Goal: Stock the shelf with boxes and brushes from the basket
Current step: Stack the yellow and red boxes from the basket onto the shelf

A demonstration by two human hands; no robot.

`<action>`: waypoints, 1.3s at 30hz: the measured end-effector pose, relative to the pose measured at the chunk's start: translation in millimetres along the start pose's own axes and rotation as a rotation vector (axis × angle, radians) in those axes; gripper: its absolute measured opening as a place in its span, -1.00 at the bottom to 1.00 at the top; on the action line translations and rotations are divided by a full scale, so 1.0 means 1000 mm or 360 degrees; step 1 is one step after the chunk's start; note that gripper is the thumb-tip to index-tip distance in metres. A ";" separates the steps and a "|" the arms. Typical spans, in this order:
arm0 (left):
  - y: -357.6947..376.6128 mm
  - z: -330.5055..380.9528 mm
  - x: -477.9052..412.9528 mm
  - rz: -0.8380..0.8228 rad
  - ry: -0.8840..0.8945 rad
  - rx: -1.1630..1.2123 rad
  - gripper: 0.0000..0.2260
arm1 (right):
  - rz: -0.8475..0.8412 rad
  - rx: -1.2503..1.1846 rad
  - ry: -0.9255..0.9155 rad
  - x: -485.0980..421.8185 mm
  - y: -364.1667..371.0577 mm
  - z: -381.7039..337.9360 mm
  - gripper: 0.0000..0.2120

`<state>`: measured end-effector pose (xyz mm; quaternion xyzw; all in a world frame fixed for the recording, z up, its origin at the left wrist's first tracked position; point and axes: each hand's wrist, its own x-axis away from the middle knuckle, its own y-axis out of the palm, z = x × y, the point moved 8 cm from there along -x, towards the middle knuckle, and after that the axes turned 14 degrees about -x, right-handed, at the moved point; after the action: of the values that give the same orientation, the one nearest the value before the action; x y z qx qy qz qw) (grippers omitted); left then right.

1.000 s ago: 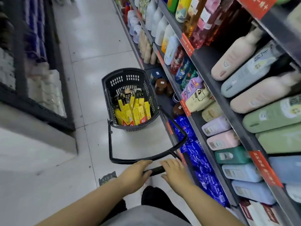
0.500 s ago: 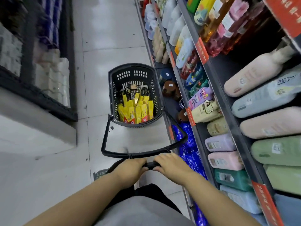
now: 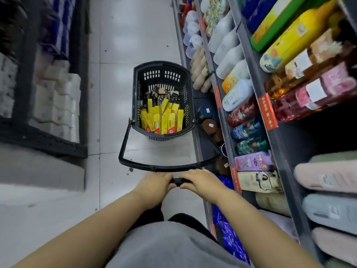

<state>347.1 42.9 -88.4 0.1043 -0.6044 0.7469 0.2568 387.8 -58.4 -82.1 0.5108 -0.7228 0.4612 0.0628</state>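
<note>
A black plastic basket (image 3: pixel 139 88) stands on the tiled floor ahead of me, close against the shelf on the right. Several yellow boxes (image 3: pixel 164 120) fill its near half, and dark packaged brushes (image 3: pixel 161 95) lie behind them. Its long black handle (image 3: pixel 124 140) reaches back toward me. My left hand (image 3: pixel 155 185) and my right hand (image 3: pixel 201 181) both grip the handle's bar side by side. The shelf (image 3: pixel 222 113) on the right is packed with bottles and pouches lying on their sides.
Another dark rack (image 3: pixel 77 105) with white packs and blue boxes lines the left of the aisle above a grey plinth. Blue bags (image 3: pixel 229 235) sit on the lowest right shelf near my legs. The white tiled aisle (image 3: pixel 123 35) runs on past the basket.
The basket has rolled forward along the aisle with me behind it, and shelf goods have slid past on the right. Both hands keep the same grip on the handle.
</note>
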 end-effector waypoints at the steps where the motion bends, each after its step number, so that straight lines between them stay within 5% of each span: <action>1: -0.013 -0.013 -0.012 0.0004 -0.0006 0.0009 -0.70 | 0.0013 -0.0004 0.0009 -0.015 -0.016 -0.002 -0.72; 26: -0.281 -0.219 -0.366 -0.0023 -0.0281 0.0117 -0.70 | 0.0110 0.0123 -0.0124 -0.329 -0.395 0.066 -0.67; 39: -0.383 -0.349 -0.485 0.0172 -0.0292 0.0127 -0.76 | 0.0168 0.0338 -0.0204 -0.493 -0.519 0.064 -0.68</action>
<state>1007.0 304.8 -75.6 0.1495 -0.5999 0.7705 0.1553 1056.7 202.8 -82.4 0.5042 -0.6983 0.5043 -0.0625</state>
